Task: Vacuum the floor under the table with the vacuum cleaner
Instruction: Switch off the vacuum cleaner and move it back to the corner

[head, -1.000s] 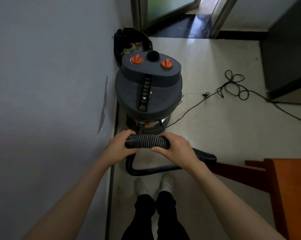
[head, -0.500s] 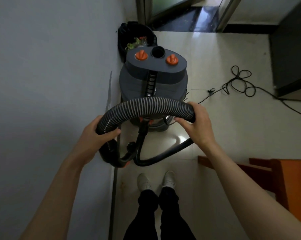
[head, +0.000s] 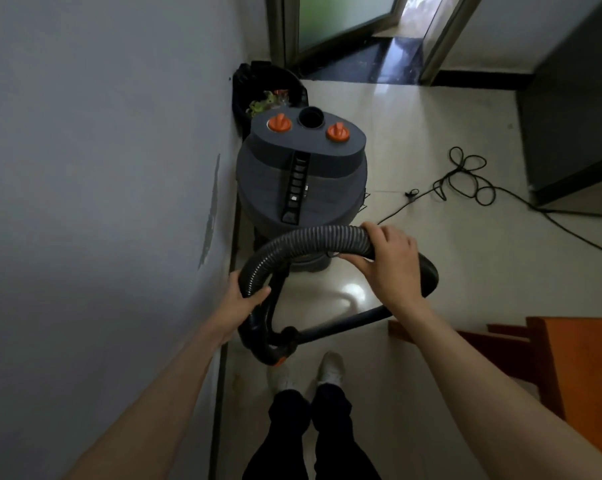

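A grey drum vacuum cleaner [head: 301, 178] with two orange knobs and an open hose port on top stands against the left wall. Its black ribbed hose [head: 313, 239] arches in front of me, held up between both hands. My left hand [head: 239, 301] grips the hose's lower left bend. My right hand [head: 391, 263] grips the hose's right end, where a dark cuff [head: 429, 275] sticks out. A dark rigid tube [head: 341, 325] runs below the hose to an orange-trimmed fitting [head: 275, 351]. The orange wooden table [head: 583, 368] shows at the lower right.
A black waste bin [head: 254, 84] with rubbish stands behind the vacuum by the wall. A black power cord [head: 466, 178] lies looped on the pale tiled floor to the right. A dark cabinet [head: 576, 98] stands far right. An open doorway [head: 379, 46] lies ahead. My feet [head: 330, 368] stand below.
Both hands have raised the hose from low near the floor into a wide arch and spread apart. The rigid tube and fitting have come up with it.
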